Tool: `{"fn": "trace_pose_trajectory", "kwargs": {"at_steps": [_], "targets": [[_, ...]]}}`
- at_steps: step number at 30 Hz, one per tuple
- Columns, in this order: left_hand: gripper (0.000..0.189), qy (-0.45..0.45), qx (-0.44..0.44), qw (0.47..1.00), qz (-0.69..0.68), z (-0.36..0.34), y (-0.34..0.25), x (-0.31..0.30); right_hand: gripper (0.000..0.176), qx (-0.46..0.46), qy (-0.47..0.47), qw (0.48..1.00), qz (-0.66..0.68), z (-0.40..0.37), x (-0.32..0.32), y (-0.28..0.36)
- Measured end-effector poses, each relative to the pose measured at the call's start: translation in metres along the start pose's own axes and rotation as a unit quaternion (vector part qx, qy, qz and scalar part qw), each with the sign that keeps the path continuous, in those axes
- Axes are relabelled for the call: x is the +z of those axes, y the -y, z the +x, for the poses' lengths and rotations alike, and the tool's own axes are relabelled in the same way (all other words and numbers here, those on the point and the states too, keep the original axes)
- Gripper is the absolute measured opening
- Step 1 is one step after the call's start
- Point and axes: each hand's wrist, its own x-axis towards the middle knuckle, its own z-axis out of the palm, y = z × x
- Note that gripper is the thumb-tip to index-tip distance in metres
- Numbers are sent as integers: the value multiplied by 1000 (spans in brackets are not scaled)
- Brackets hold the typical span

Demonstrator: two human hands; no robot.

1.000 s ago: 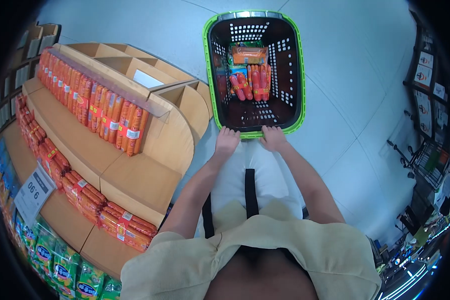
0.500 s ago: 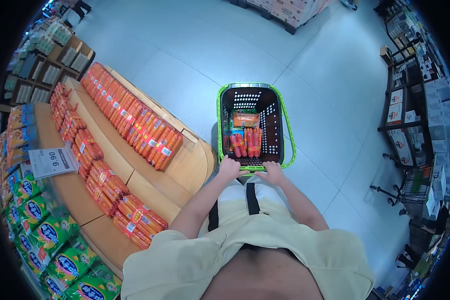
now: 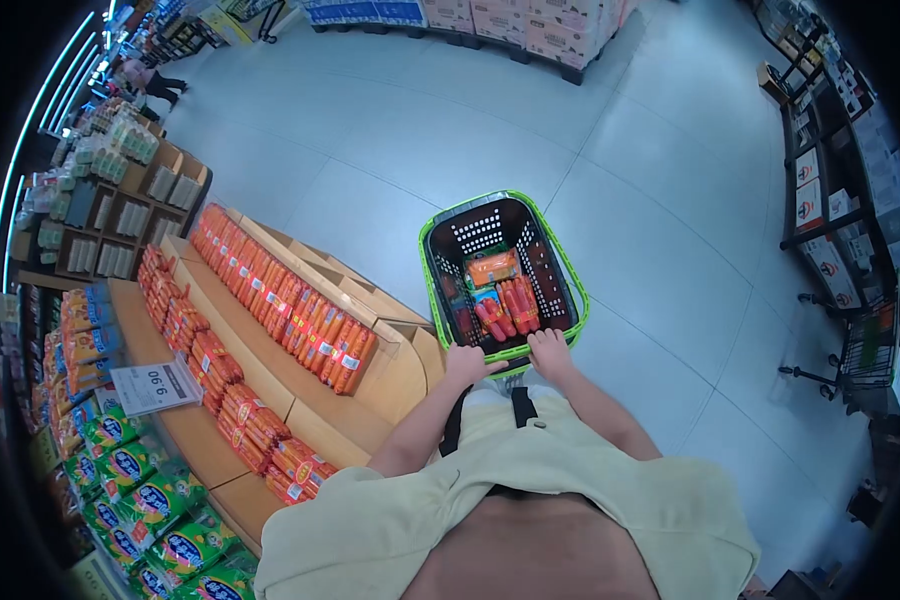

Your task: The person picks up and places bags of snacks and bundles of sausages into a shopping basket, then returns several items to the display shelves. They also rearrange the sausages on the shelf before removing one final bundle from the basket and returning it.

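Note:
A black shopping basket (image 3: 458,250) with a bright green rim and handle is in front of my body, over the floor. My left hand (image 3: 470,362) is closed on the left part of its near rim. Just beside it, my right hand (image 3: 549,352) grips the same rim further right. Inside the basket lie red-wrapped sausage packs (image 3: 518,302) and an orange package (image 3: 493,267) toward the far side. A little blue and green packaging shows under them.
At left, a stepped wooden display (image 3: 410,365) holds rows of red sausage packs (image 3: 280,300), with a price sign (image 3: 155,387) and green snack bags (image 3: 185,545). Stacked cartons (image 3: 560,30) stand ahead. Shelving (image 3: 820,200) and a wire cart (image 3: 865,350) are at right. A person (image 3: 145,80) is far left.
The basket's far end has swung slightly left, with both hands still on its rim. The view has tilted up, showing more of the stacked cartons, and the display sits lower and further right.

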Motion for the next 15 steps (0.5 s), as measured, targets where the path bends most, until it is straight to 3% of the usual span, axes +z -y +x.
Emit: {"fn": "trace_pose_trajectory", "kwargs": {"at_steps": [4, 7, 10, 15], "targets": [[83, 61, -56, 996, -28, 21, -28, -31, 27, -47, 25, 998, -16, 25, -18, -40], [85, 24, -90, 994, -52, 30, -35, -34, 25, -95, 24, 995, -7, 51, -13, -61], [86, 65, -172, 977, -112, 39, -31, -28, 24, -161, 23, 987, -10, 76, -25, -62], [85, 38, -245, 952, -177, 34, -18, -48, 18, -225, 0, 973, -51, 131, -28, -50]]}}
